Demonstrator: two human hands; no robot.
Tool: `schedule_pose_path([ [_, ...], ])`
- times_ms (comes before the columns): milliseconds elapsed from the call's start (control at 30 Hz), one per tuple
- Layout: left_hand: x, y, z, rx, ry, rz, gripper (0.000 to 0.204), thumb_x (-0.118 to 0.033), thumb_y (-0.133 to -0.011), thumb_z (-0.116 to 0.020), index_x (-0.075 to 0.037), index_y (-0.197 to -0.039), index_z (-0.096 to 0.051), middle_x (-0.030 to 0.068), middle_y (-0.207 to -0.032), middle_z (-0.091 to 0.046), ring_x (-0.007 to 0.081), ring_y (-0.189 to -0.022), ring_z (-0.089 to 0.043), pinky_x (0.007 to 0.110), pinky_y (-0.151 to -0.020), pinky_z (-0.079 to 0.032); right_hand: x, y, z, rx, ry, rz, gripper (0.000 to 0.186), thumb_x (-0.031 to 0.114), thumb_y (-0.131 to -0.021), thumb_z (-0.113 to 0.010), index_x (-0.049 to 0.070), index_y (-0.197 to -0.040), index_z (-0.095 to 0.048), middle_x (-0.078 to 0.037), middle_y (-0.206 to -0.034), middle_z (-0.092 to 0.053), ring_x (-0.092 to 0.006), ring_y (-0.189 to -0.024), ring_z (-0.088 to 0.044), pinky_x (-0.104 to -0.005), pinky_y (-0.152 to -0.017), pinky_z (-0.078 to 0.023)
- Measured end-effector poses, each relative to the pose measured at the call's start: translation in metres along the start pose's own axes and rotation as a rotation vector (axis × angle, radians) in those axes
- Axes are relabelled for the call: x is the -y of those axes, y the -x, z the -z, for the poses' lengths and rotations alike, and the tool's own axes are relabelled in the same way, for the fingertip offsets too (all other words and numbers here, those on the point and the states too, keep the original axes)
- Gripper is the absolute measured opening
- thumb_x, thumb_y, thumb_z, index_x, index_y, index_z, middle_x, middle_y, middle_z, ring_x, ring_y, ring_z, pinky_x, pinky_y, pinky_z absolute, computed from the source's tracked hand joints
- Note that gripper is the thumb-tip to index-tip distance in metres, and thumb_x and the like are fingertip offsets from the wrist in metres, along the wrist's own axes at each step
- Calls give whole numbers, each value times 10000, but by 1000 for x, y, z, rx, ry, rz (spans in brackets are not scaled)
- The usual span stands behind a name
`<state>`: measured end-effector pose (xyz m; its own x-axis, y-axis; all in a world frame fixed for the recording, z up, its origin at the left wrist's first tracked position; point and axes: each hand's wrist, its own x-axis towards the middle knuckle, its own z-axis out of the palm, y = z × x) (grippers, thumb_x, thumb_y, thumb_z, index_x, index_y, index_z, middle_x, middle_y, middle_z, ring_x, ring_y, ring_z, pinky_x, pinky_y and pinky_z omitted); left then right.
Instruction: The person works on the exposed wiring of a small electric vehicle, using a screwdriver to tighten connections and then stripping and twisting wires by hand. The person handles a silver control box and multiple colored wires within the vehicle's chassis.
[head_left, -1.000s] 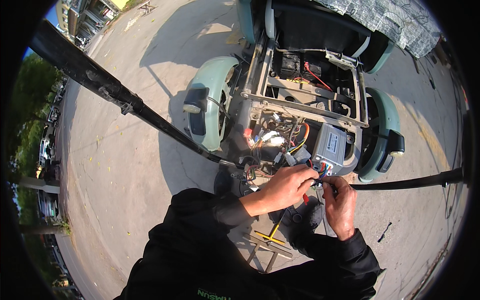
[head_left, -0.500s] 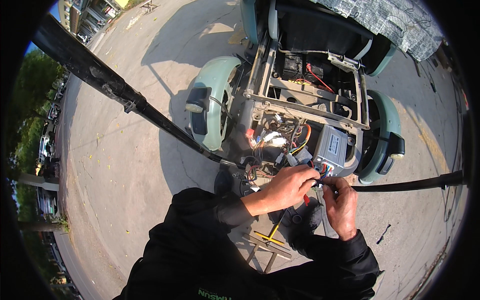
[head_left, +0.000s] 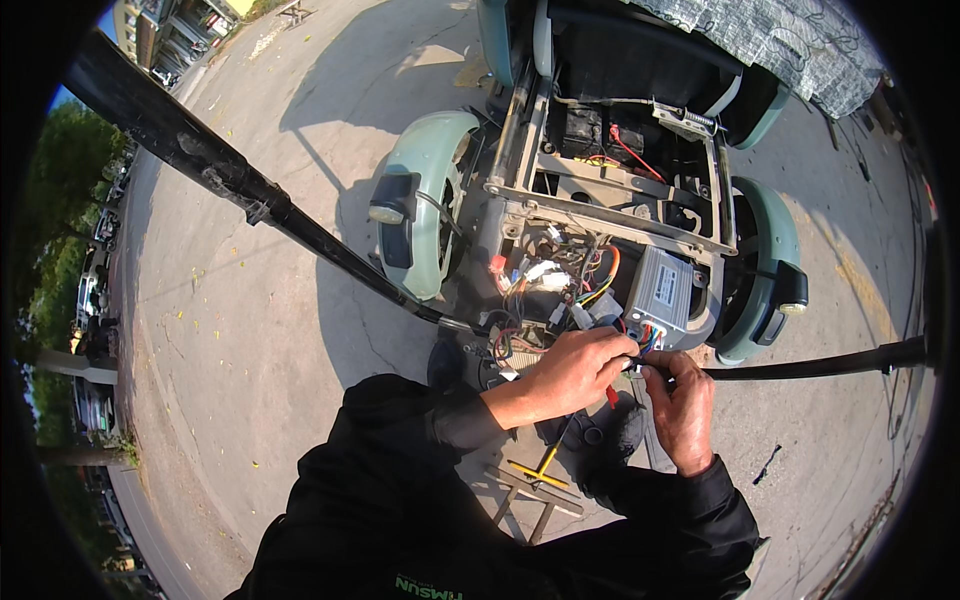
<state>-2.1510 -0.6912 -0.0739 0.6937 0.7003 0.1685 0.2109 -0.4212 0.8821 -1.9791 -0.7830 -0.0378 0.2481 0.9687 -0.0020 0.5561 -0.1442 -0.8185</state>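
Observation:
My left hand (head_left: pixel 578 374) and my right hand (head_left: pixel 682 408) meet in front of a silver finned controller box (head_left: pixel 660 288). Between their closed fingertips is a small dark piece of wiring (head_left: pixel 637 364); the fingers cover most of it. Coloured wires (head_left: pixel 652 335) run out of the box's near end, just beyond my fingertips. A red connector piece (head_left: pixel 612 396) hangs under my left fingers. Left of the box, a tangle of wires with white connectors (head_left: pixel 546 272) lies in the open vehicle frame (head_left: pixel 610 226).
A yellow-handled tool (head_left: pixel 541 472) and a pair of scissors (head_left: pixel 590 433) lie below my hands. Pale green fenders (head_left: pixel 432 200) flank the frame. Long black poles (head_left: pixel 225 165) slant in from the left and right (head_left: pixel 830 366). A black battery (head_left: pixel 584 135) with a red cable sits farther back.
Both hands stay at nearly the same spot with the wiring piece between the fingertips. The view has shifted very slightly.

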Motion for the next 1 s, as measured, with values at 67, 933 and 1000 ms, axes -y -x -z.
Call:
schedule_pose_path([
  [67,0,0,0,6,-2,0,170,-54,-944,-647,-11,-1107,-662,202,-991,-707,413,-890,-695,480,-764,-554,0,0,1,8,9,-4,127,13,-897,-696,-15,-1019,-721,-167,-906,-695,-332,-757,-685,-375,-671,-532],
  [933,7,2,-3,-10,-48,-55,175,-76,-949,-665,-11,-1110,-686,168,-970,-708,366,-832,-702,442,-717,-557,0,-1,1,21,30,-29,152,0,-879,-713,-54,-1020,-726,-152,-884,-725,-228,-709,-679,-328,-681,-540],
  [1000,6,2,-3,-5,-48,-50,177,-75,-947,-667,-10,-1111,-686,169,-973,-709,366,-834,-703,441,-716,-559,0,-1,1,20,45,-19,152,2,-879,-715,-54,-1020,-727,-151,-881,-725,-227,-706,-678,-327,-679,-540],
])
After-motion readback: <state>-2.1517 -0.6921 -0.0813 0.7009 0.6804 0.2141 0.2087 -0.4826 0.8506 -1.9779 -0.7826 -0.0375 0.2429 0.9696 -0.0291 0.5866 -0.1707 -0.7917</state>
